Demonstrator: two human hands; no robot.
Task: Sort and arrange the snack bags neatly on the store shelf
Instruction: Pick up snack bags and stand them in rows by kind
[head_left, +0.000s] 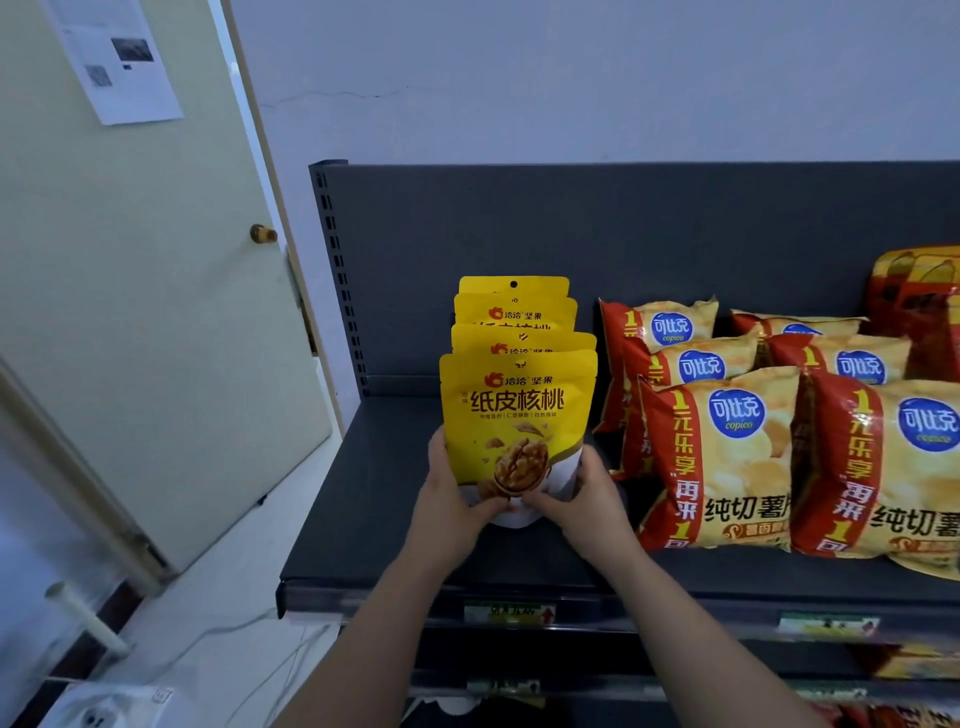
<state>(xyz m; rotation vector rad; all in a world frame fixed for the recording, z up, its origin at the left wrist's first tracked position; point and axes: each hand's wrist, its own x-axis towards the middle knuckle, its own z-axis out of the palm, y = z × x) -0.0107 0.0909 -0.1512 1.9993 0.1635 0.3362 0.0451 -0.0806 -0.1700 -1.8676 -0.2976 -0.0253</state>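
Shelf (374, 499) of dark grey metal carries four yellow walnut bags (515, 312), upright, one behind another, near its left end. The front bag (517, 410) heads that row; its base seems to rest on the shelf, though the thumbs hide the contact. The left hand (451, 501) takes its lower left edge and the right hand (584, 496) its lower right edge, each grip closed on the pouch with the thumb across the front. Just beside it on the right, red-and-gold chip bags (722, 457) stand in two rows. A pale door (130, 322) stands at left.
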